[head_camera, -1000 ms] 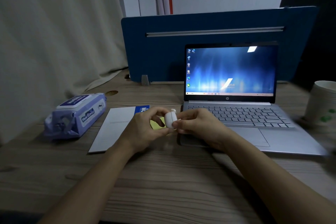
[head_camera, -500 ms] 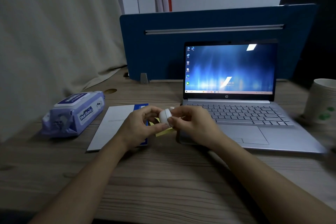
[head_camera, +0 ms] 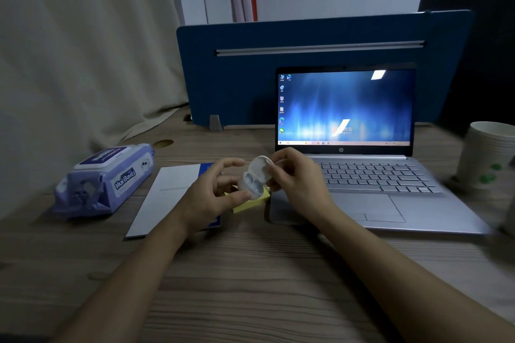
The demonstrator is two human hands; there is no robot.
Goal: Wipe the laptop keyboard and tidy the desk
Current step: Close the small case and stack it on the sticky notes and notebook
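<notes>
Since 0.5 s ago the small white case [head_camera: 255,179] has gone from closed to open, its lid tipped back and 2 hollows showing inside. Both hands hold it above the desk [head_camera: 250,287]: the left hand [head_camera: 207,198] supports the base with its thumb, the other fingers [head_camera: 231,163] spread and loosely curved above it; the right hand [head_camera: 299,181] pinches the lid side between thumb and curled fingers. Directly under the fingers lies a yellow sticky-note pad [head_camera: 250,205], and left of them a white-and-blue booklet [head_camera: 170,198] lies flat. Further left sits the purple wipes pack [head_camera: 108,179], closed. Just right of the fingers and beyond them stands the laptop [head_camera: 362,198], lid up, screen lit, keyboard [head_camera: 373,177] uncovered. A paper cup [head_camera: 485,159] stands at the far right. Behind all of it rises a blue divider panel [head_camera: 237,78].
</notes>
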